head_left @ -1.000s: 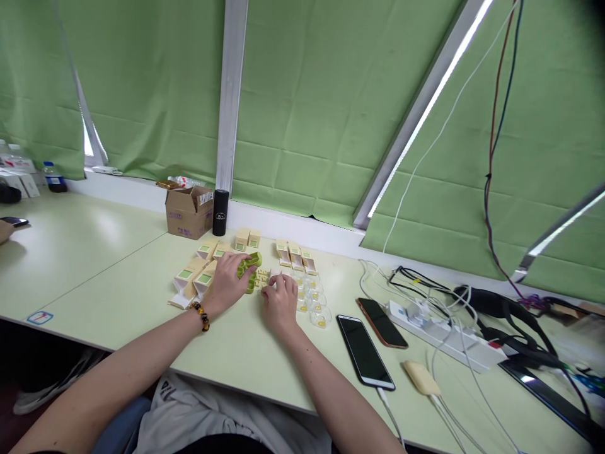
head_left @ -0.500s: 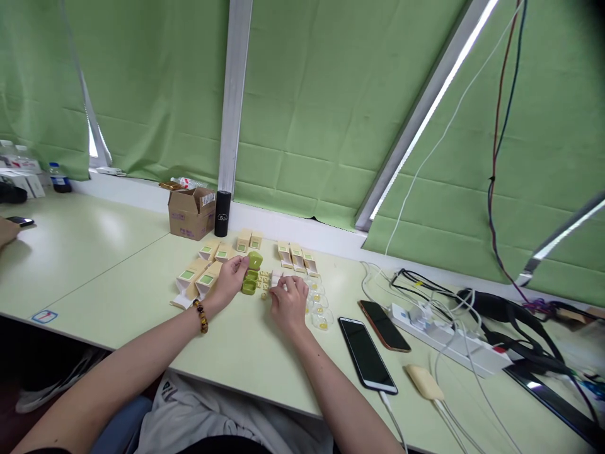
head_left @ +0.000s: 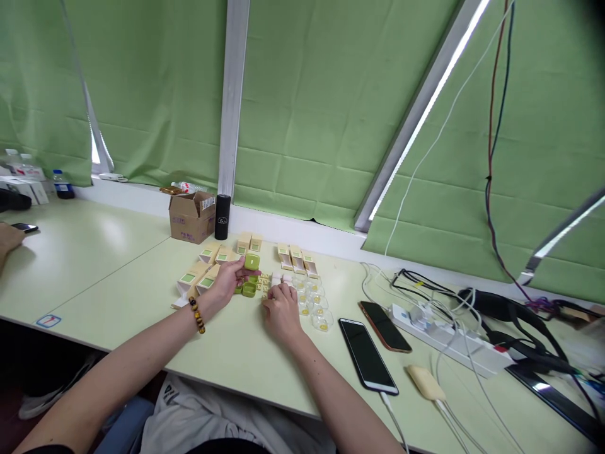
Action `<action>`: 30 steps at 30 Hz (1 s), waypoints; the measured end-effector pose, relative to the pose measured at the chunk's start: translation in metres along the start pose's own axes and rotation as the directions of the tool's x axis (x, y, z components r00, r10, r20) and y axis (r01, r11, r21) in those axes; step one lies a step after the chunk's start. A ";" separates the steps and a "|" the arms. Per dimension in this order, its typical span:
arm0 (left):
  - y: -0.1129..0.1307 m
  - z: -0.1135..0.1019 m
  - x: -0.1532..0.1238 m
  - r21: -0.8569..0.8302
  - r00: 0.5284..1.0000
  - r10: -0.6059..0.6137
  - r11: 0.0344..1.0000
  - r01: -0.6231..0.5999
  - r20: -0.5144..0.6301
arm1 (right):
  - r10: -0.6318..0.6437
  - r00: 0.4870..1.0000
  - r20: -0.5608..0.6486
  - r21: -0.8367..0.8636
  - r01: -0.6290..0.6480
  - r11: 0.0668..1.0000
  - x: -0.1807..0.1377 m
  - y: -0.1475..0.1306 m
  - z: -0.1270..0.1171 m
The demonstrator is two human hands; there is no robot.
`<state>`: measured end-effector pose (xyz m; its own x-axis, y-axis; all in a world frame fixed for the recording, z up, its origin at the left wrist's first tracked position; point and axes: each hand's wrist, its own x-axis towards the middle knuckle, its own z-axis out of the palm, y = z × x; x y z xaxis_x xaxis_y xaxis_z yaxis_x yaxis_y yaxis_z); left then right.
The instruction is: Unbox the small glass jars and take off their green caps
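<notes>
My left hand [head_left: 230,280] is closed on a small green case [head_left: 252,261], raised above the table with its fingers under it. Below it stand small open green boxes [head_left: 249,289]. My right hand [head_left: 282,310] has its fingers pinched together beside a cluster of small yellow pieces [head_left: 263,281]; whatever lies between the fingertips is too small to make out. Just behind that hand are pale pink-white blocks [head_left: 282,277]. Clear plastic cups [head_left: 322,320] with yellow bits in them stand in rows to its right.
Beige cartons with green windows [head_left: 189,279] lie left of my hands, and more open cartons [head_left: 297,260] behind. A cardboard box [head_left: 191,217] and black bottle [head_left: 222,217] stand near the wall. Phones [head_left: 368,356], a power strip [head_left: 454,340] and loose cables lie to the right.
My right hand has shifted slightly left and toward me, its fingers drawn closer together. My left hand has turned, so the green case sits more level and a bit further left.
</notes>
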<state>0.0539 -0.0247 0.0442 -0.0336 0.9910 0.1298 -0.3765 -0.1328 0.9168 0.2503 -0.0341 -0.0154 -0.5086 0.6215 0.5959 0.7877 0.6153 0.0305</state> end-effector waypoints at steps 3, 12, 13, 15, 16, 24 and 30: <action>0.007 -0.001 -0.001 0.050 0.999 -0.024 0.998 0.023 0.021 | 0.012 0.999 0.032 -0.018 -0.011 1.000 0.000 0.001 -0.001; 0.009 -0.026 -0.026 0.829 0.895 0.328 0.373 -0.418 0.304 | 0.033 0.998 0.051 -0.039 -0.031 0.999 0.001 0.002 0.002; 0.007 -0.029 -0.030 0.854 0.858 0.357 0.234 -0.464 0.369 | 0.034 0.998 0.059 -0.038 -0.032 0.999 0.001 0.001 0.001; 0.002 -0.032 -0.039 0.839 0.781 0.380 0.025 -0.544 0.495 | 0.035 0.997 0.068 -0.036 -0.032 0.999 0.000 0.001 0.000; -0.001 -0.032 -0.043 0.816 0.747 0.374 -0.047 -0.576 0.549 | 0.034 0.997 0.069 -0.036 -0.032 0.999 0.000 0.001 0.000; -0.022 -0.028 -0.055 0.724 0.691 0.230 -0.323 -0.610 0.685 | 0.022 0.997 0.070 -0.047 -0.018 0.999 0.000 -0.001 -0.003; -0.028 -0.032 -0.054 0.738 0.692 0.260 -0.292 -0.609 0.674 | 0.033 0.997 0.066 -0.050 -0.030 0.998 -0.001 0.000 -0.002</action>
<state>0.0368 -0.0739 0.0000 0.5027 0.6387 0.5826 0.8134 -0.5777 -0.0686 0.2513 -0.0361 -0.0147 -0.5043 0.6722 0.5420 0.8188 0.5717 0.0528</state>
